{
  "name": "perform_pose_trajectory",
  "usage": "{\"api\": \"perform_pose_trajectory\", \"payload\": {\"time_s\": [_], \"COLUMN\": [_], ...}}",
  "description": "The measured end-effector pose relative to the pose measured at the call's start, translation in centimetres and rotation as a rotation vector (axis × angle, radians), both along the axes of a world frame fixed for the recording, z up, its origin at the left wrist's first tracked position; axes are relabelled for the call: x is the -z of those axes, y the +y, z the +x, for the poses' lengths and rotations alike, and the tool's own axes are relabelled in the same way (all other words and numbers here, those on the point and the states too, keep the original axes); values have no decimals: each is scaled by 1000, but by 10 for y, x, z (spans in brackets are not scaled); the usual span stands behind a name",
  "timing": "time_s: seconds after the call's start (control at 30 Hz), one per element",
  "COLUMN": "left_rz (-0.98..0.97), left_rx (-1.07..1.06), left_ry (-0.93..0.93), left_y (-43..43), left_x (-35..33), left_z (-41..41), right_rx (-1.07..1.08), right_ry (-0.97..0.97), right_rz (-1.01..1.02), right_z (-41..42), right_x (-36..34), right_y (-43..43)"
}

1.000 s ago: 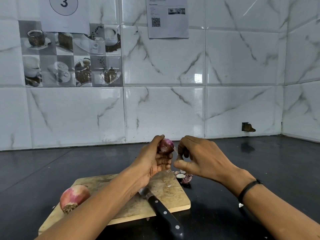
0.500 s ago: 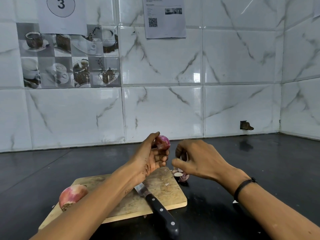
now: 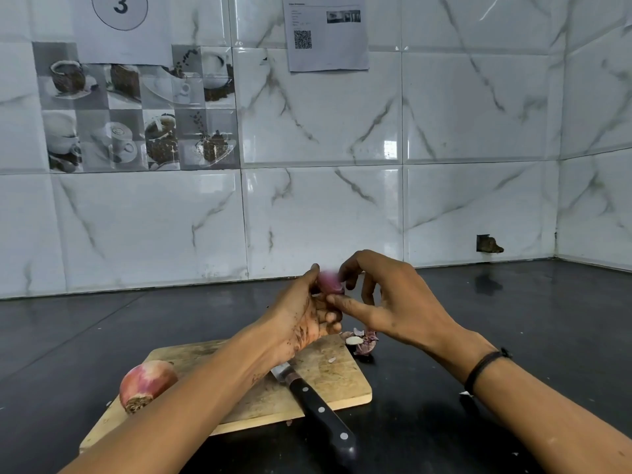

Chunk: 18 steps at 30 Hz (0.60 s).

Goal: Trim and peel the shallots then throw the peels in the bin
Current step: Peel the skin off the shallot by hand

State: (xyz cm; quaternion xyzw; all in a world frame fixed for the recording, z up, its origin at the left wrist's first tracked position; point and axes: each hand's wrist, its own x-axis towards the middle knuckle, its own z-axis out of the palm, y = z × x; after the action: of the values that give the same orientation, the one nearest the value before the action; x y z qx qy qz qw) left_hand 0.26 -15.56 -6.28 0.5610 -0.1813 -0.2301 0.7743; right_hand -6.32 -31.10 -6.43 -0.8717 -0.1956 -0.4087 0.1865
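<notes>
Shallot [image 3: 330, 281] in grip of left hand [image 3: 304, 319]

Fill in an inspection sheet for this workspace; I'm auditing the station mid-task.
Surface: black countertop with a wooden cutting board on it.
Job's things: small shallot held above the board; unpeeled shallot on the board's left end; knife lying on the board, handle past its near edge.
Clutter: peels on the counter by the board's far right corner.
Grippers: left hand grips the small shallot; right hand pinches it.
Cables: nothing seen.
Surroundings: tiled wall, sheet marked 3, QR-code sheet.
</notes>
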Motion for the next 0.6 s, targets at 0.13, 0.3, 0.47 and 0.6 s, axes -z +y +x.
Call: {"api": "perform_pose_trajectory", "payload": {"time_s": [0.13,0.3,0.47,0.6], "left_rz": [14,43,81,97], "left_rx": [92,101,68,57], "left_ry": [-112,-207,-284,-309], "left_y": [2,3,3,1], "left_x": [-1,-1,0,1], "left_z": [-4,-8,-4,-5], "right_rx": [11,-26,-20,-35], "right_ry": [-61,-75,-86,-70], "right_rz": [8,15,30,42], "right_z": [1,2,2,3], "right_x": [-1,-2,-2,-1], "right_y": [-1,-2,-1,-2]}}
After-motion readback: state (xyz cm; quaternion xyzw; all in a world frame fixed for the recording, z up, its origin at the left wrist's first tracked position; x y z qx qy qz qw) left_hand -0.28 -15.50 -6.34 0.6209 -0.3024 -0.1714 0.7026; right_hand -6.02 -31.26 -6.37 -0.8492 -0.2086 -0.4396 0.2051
